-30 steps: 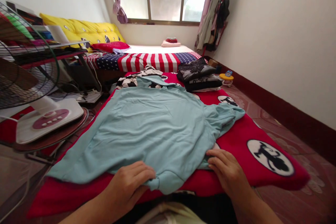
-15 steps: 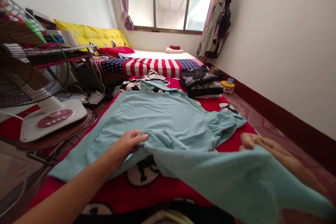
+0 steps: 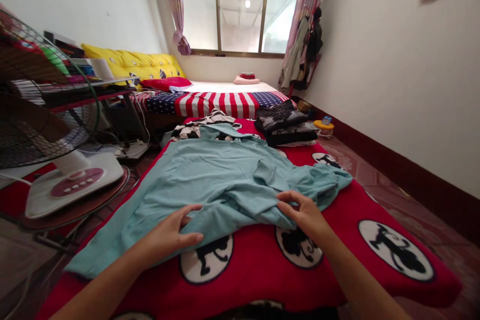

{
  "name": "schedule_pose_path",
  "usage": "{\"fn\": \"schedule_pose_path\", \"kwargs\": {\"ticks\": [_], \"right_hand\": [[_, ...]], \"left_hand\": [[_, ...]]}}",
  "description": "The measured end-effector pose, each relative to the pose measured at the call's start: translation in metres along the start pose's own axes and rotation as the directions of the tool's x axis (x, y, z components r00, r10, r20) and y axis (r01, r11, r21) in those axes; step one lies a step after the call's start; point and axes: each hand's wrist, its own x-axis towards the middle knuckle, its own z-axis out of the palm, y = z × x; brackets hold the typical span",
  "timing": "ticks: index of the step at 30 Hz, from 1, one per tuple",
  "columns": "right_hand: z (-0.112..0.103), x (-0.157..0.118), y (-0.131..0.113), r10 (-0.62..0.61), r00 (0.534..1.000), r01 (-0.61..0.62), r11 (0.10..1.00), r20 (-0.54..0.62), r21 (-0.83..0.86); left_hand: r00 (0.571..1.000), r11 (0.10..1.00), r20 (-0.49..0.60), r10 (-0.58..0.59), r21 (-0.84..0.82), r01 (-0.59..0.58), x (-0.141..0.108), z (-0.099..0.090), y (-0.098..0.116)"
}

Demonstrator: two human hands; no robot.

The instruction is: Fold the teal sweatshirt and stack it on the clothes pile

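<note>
A light blue long-sleeved shirt [image 3: 210, 165] lies spread out. Its near sleeve is folded back over the body, with the cuff [image 3: 265, 172] on top. At the shirt's near edge, my left hand [image 3: 170, 232] rests with thumb and fingers apart, touching the cloth but not gripping it. My right hand [image 3: 302, 212] has thumb and fingertips close together on the folded sleeve, pinching the fabric. The other sleeve [image 3: 322, 180] lies bunched to the right.
A red blanket [image 3: 255, 270] with monkey prints lies beneath the shirt. Folded dark clothes [image 3: 287, 125] are stacked at the far right, and a black-and-white patterned garment [image 3: 204, 125] lies behind the shirt. A fan [image 3: 75, 175] stands on a round stool at left. Beyond is a bed [image 3: 221, 102].
My right hand has moved left and inward, bringing the stretched sleeve over onto the shirt's body. My left hand has let go of the cloth and spread its fingers.
</note>
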Motion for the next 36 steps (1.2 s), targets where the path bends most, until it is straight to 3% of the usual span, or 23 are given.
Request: {"fn": "schedule_pose_path", "kwargs": {"ticks": [3, 6, 8, 12, 14, 17, 20, 24, 27, 32, 36], "right_hand": [[0.005, -0.008, -0.002, -0.128, 0.991, 0.137, 0.946, 0.050, -0.295], [0.006, -0.015, -0.001, -0.218, 0.975, 0.214, 0.897, 0.032, -0.386], [0.008, -0.020, 0.004, -0.250, 0.968, 0.228, 0.880, 0.002, -0.416], [0.012, -0.030, 0.022, -0.296, 0.955, 0.252, 0.856, -0.029, -0.452], [0.015, -0.033, 0.030, -0.321, 0.946, 0.264, 0.839, -0.042, -0.476], [0.017, -0.035, 0.038, -0.353, 0.935, 0.284, 0.819, -0.047, -0.499], [0.017, -0.036, 0.042, -0.372, 0.927, 0.305, 0.815, -0.042, -0.492], [0.016, -0.036, 0.044, -0.375, 0.925, 0.314, 0.836, -0.050, -0.451], [0.016, -0.038, 0.042, -0.366, 0.927, 0.305, 0.867, -0.087, -0.395], [0.015, -0.039, 0.039, -0.337, 0.913, 0.253, 0.910, -0.231, -0.328], [0.009, -0.034, 0.045, -0.308, 0.899, 0.223, 0.933, -0.311, -0.282]], "left_hand": [[0.995, 0.976, 0.078, 0.058, 0.204, -0.073, -0.010, -0.010, -0.008], [0.997, 0.925, -0.049, 0.065, 0.378, -0.041, -0.009, -0.016, -0.007], [0.980, 0.907, -0.137, 0.145, 0.415, -0.077, -0.003, -0.014, 0.001], [0.902, 0.840, -0.077, 0.424, 0.405, -0.360, 0.026, 0.010, 0.029], [0.860, 0.796, -0.063, 0.506, 0.418, -0.437, 0.048, 0.027, 0.042], [0.865, 0.784, -0.047, 0.500, 0.450, -0.429, 0.083, 0.051, 0.056], [0.904, 0.796, 0.077, 0.420, 0.447, -0.408, 0.112, 0.069, 0.067], [0.921, 0.818, 0.121, 0.371, 0.427, -0.386, 0.132, 0.081, 0.079], [0.923, 0.855, 0.106, 0.370, 0.350, -0.383, 0.127, 0.079, 0.087], [0.869, 0.899, -0.265, 0.418, -0.015, -0.437, 0.093, 0.058, 0.092], [0.889, 0.888, -0.317, 0.331, -0.214, -0.407, 0.063, 0.046, 0.088]]}}
